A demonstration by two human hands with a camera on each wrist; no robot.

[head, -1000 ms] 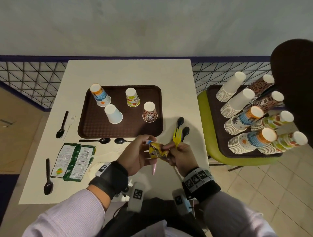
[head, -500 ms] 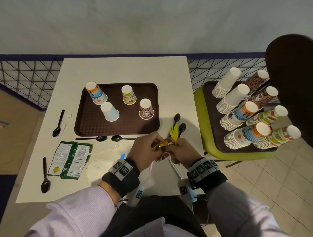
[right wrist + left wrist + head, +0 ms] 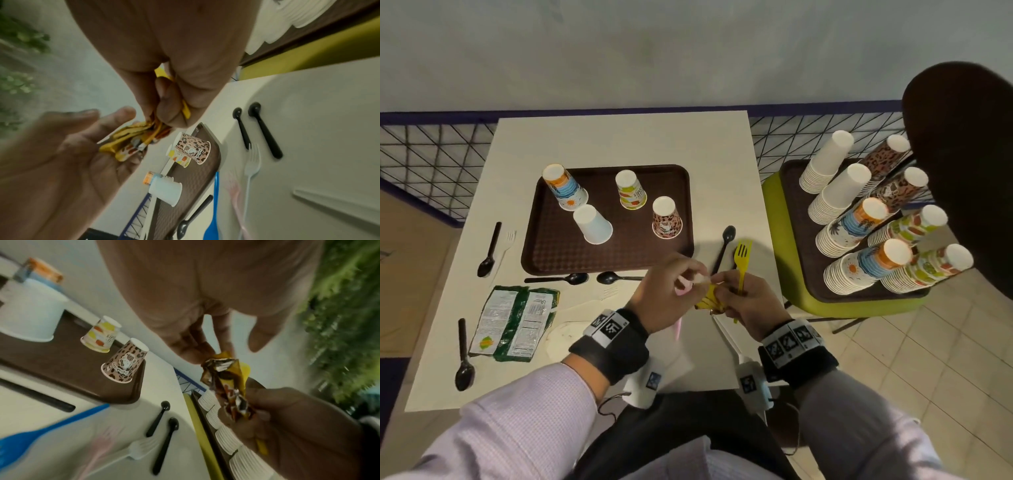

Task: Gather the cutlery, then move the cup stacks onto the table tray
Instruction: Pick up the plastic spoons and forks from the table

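both hands (image 3: 748, 301) raised, pinching yellow wrapper (image 3: 708, 298)

Dim indoor light; wrist views blurred, edges warped.

The yellow fork's (image 3: 742, 263) handle is mostly buried in the right hand (image 3: 748, 301); the blue fork (image 3: 41, 433) is pretty blurry.
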